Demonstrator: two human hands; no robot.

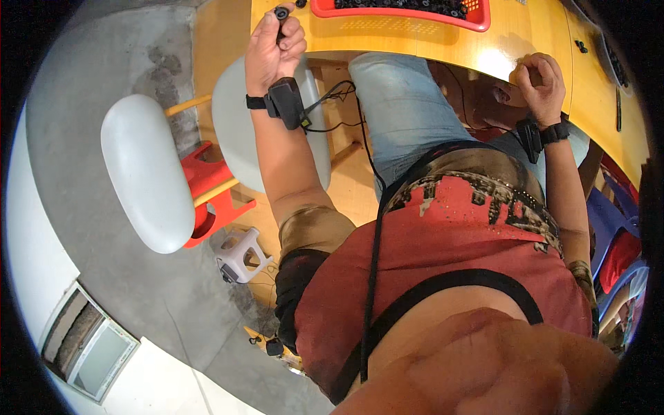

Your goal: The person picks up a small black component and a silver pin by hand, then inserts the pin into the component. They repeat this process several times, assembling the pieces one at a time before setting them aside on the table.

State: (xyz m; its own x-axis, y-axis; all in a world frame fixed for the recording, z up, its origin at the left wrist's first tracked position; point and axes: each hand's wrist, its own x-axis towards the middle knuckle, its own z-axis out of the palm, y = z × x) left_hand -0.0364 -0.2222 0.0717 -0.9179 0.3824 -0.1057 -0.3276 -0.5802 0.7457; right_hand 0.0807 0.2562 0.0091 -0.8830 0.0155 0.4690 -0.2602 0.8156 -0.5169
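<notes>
Over the left end of the yellow wooden table, my left hand (275, 50) is closed around a small black cylindrical part (281, 13) whose round end, with a ring on it, points up between thumb and fingers. One more small black piece (301, 3) lies on the tabletop beside it. To the right of that stands a red plastic basket (443, 23) full of small black parts (408, 7). My right hand (541, 81) rests at the table's near edge, its fingers curled and thumb pressed in; whatever it may hold is hidden.
Small black pieces (581, 47) and a thin black stick (618, 111) lie on the table (526, 31) at right, near a dark container (612, 59). Grey padded seats (147, 173) and a red stool (218, 207) stand at left. A black cable (373, 277) hangs down my front.
</notes>
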